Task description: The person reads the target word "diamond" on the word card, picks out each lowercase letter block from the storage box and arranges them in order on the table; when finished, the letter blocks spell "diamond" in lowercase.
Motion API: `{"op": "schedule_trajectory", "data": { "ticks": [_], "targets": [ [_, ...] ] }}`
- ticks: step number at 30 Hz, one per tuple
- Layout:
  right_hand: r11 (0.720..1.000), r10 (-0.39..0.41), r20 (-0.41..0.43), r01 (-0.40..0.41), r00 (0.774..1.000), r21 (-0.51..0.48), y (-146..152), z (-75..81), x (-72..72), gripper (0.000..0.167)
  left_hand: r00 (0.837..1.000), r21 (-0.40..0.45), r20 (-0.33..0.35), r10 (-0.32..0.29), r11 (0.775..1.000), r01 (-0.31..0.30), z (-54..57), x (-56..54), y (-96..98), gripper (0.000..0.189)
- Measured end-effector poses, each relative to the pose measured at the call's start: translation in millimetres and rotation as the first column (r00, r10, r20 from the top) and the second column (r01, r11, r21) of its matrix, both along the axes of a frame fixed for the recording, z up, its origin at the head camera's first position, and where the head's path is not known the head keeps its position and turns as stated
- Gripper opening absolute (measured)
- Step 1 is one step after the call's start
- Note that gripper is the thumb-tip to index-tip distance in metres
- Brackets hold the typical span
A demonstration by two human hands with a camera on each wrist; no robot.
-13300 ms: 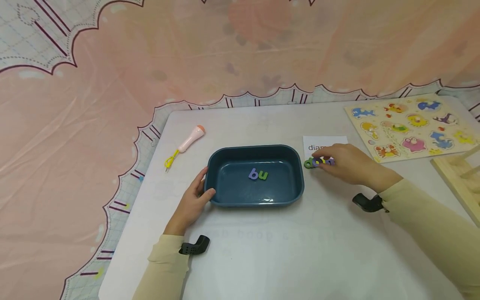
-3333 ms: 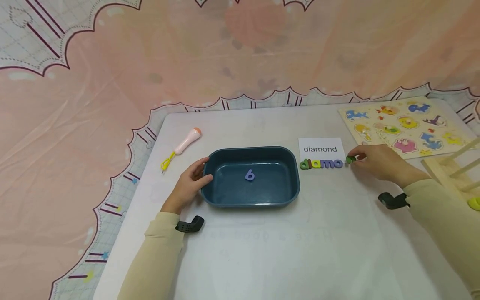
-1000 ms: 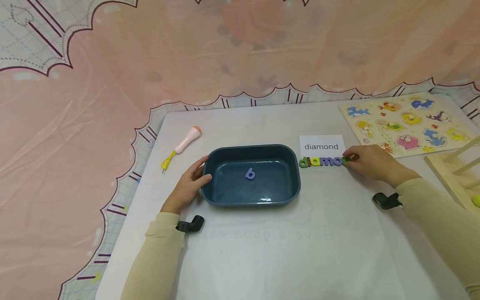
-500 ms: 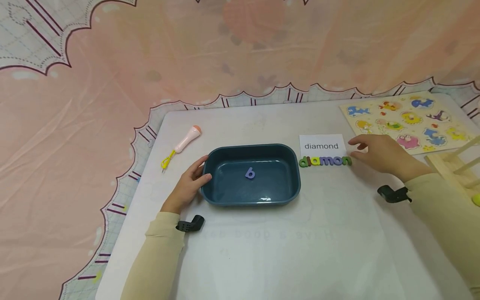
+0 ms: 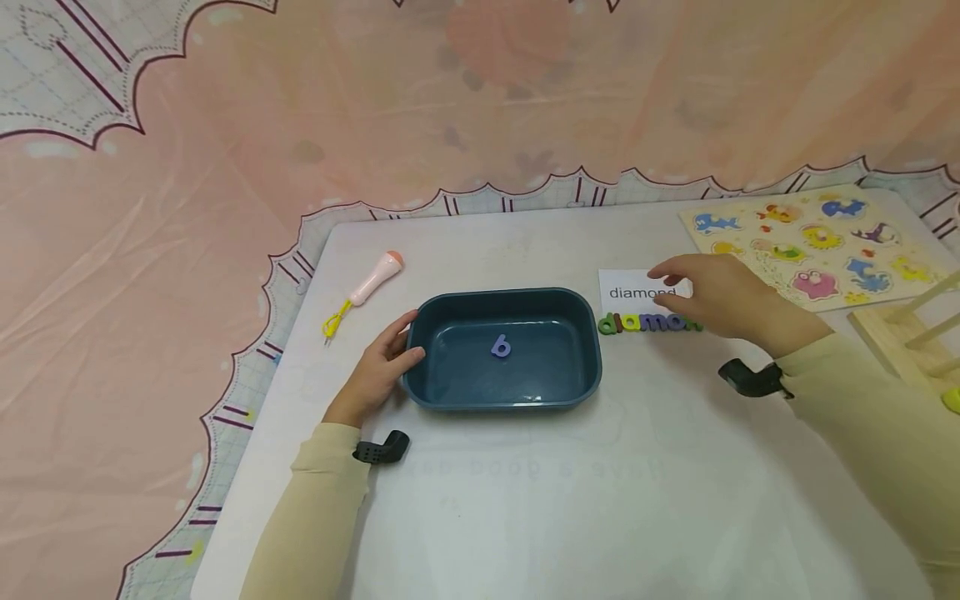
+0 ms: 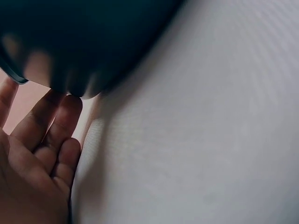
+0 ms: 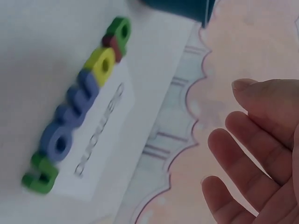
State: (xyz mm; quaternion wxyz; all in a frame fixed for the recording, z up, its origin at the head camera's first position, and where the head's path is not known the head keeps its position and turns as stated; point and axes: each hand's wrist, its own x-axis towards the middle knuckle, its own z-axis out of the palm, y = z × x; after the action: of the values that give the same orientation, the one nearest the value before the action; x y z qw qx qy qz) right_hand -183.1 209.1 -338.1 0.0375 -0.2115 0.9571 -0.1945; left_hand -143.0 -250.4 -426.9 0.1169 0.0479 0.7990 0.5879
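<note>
In the head view, a dark blue tray (image 5: 502, 398) holds one purple letter (image 5: 500, 347) shaped like a b or 6. My left hand (image 5: 372, 371) holds the tray's left end, thumb over the rim and fingers against the outer wall, as the left wrist view also shows on the fingers (image 6: 65, 116). A white card (image 5: 622, 280) printed "diamond" lies right of the tray. Below its print, coloured letters (image 5: 632, 323) spell "diamon", ending in a green n (image 7: 41, 173). My right hand (image 5: 738, 302) hovers over the card's right side, fingers loosely bent, holding nothing.
A wooden puzzle board (image 5: 817, 250) with sea animals lies at the back right. A wooden rack (image 5: 907, 350) stands at the right edge. A pink-handled tool (image 5: 375, 279) with a yellow end lies left of the tray. A patterned curtain (image 5: 480, 108) hangs behind the white table (image 5: 525, 500).
Since the earliest frame the letters o and n have joined the row, and the u has left the tray. My right hand has let go of the n and moved left over the card.
</note>
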Motion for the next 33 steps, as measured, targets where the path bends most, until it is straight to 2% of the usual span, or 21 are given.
{"op": "schedule_trajectory", "data": {
  "ticks": [7, 12, 18, 23, 28, 33],
  "targets": [
    [0.989, 0.133, -0.035, -0.134, 0.991, -0.056, -41.1, 0.2, 3.0, 0.035, 1.0, 0.002, 0.006, 0.007, 1.0, -0.007, -1.0, -0.9, 0.6, 0.065],
    [0.972, 0.217, -0.063, -0.222, 0.974, -0.075, -69.7, -8.5, 3.1, 0.034, 1.0, 0.003, 0.004, 0.012, 1.0, -0.012, -0.8, -0.2, 1.8, 0.065],
    [0.947, 0.312, -0.043, -0.315, 0.949, -0.068, -98.9, -20.2, 1.9, 0.033, 1.0, -0.011, -0.001, 0.018, 1.0, -0.018, -0.6, 0.8, 2.1, 0.065],
    [0.934, 0.356, -0.015, -0.356, 0.935, -0.041, -118.2, -26.4, 1.4, 0.033, 1.0, -0.024, -0.012, 0.014, 1.0, -0.014, 0.2, 1.1, 2.5, 0.066],
    [0.933, 0.359, 0.033, -0.358, 0.933, -0.042, -132.8, -33.7, 2.7, 0.037, 1.0, -0.015, -0.021, 0.006, 1.0, -0.007, -0.8, 1.2, 2.6, 0.065],
    [0.927, 0.373, 0.04, -0.372, 0.927, -0.039, -144.3, -42.7, 1.8, 0.04, 1.0, -0.012, -0.018, 0.007, 1.0, -0.007, -0.7, 1.8, 2.9, 0.066]
  ]
}}
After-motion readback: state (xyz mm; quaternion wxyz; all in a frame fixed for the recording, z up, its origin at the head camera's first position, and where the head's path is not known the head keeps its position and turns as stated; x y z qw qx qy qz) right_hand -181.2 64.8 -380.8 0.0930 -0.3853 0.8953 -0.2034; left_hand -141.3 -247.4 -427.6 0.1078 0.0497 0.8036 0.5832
